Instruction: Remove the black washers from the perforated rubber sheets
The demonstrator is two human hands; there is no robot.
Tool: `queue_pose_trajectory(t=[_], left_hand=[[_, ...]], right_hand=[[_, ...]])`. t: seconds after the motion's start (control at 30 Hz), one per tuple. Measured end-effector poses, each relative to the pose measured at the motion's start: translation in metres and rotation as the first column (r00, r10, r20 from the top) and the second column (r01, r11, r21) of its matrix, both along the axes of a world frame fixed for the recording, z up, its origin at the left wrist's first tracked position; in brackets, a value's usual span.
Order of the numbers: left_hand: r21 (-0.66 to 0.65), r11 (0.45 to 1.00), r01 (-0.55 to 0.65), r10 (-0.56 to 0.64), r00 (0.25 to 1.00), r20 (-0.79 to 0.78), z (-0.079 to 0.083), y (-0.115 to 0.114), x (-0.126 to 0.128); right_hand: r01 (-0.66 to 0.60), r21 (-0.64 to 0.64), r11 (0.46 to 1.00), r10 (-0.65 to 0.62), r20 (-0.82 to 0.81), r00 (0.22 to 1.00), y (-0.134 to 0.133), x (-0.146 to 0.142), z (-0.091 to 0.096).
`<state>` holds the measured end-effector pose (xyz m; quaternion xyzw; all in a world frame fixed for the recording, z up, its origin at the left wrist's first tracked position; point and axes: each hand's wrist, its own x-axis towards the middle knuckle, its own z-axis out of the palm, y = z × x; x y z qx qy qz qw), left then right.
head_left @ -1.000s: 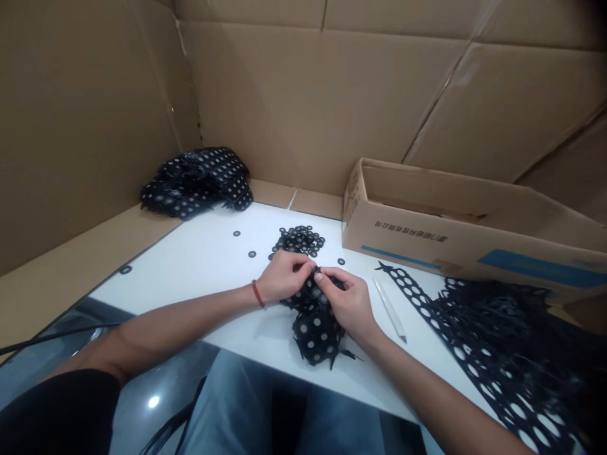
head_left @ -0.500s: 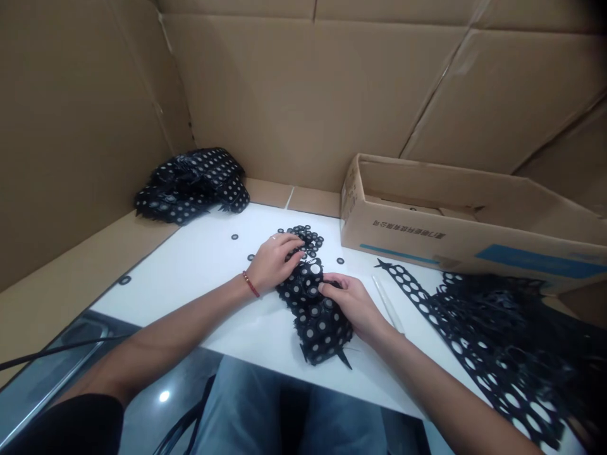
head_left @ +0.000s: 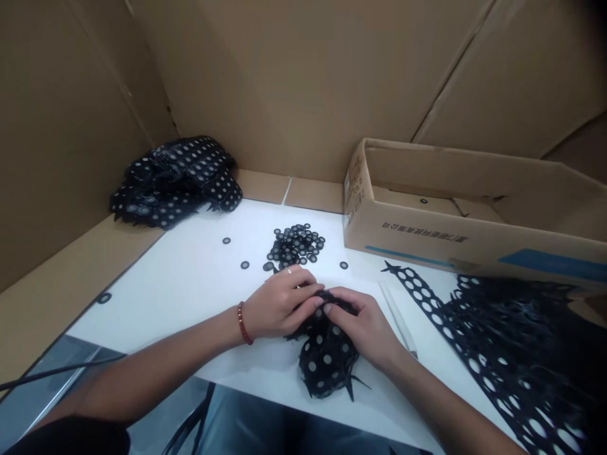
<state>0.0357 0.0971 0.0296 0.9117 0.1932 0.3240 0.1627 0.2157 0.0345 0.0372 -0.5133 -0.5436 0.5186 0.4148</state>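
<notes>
Both hands pinch a black rubber sheet (head_left: 327, 360) dotted with pale round spots, over the white table top. My left hand (head_left: 284, 300), with a ring and a red bead bracelet, closes thumb and fingers on its upper edge. Beside it, my right hand (head_left: 367, 322) grips the same edge, thumb on top; the two thumb tips nearly meet. The sheet's lower part hangs bunched toward me, with ragged strips. Just beyond my left hand lies a heap of small black rubber rings (head_left: 296, 243). Exactly what sits between the fingertips is hidden.
A crumpled pile of dotted black sheets (head_left: 180, 180) lies at the back left. An open cardboard box (head_left: 427, 234) stands at the back right. Punched-out black sheets (head_left: 521, 341) spread at the right, near a white pen-like stick (head_left: 397, 319). Stray rings (head_left: 245, 265) dot the table.
My left hand has come back from the ring heap to the sheet's edge, beside my right hand. The sheet is now more folded, and the view has shifted slightly.
</notes>
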Motion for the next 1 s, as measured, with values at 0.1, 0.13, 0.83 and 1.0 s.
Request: queue_pose_trajectory(t=[0.1,0.13,0.83,1.0], left_hand=[[-0.238,0.970,0.051,-0.031,0.996,0.089,0.003,-0.002,0.001],[-0.315,0.949,0.021,0.011,0.995,0.099,0.003,-0.002,0.001],[0.063,0.991,-0.115,0.116,0.993,-0.009,-0.005,0.011,0.001],[-0.032,0.999,-0.016,0.016,1.000,0.001,-0.009,0.002,0.004]], right_hand=[[-0.028,0.004,1.000,0.028,0.007,1.000,-0.001,0.000,0.000],[-0.035,-0.011,0.999,0.035,0.001,0.999,0.000,0.000,0.000],[0.048,-0.274,0.961,-0.051,-0.004,0.999,0.008,0.009,-0.004],[0.057,-0.166,0.985,-0.041,0.099,0.994,0.005,0.007,-0.004]])
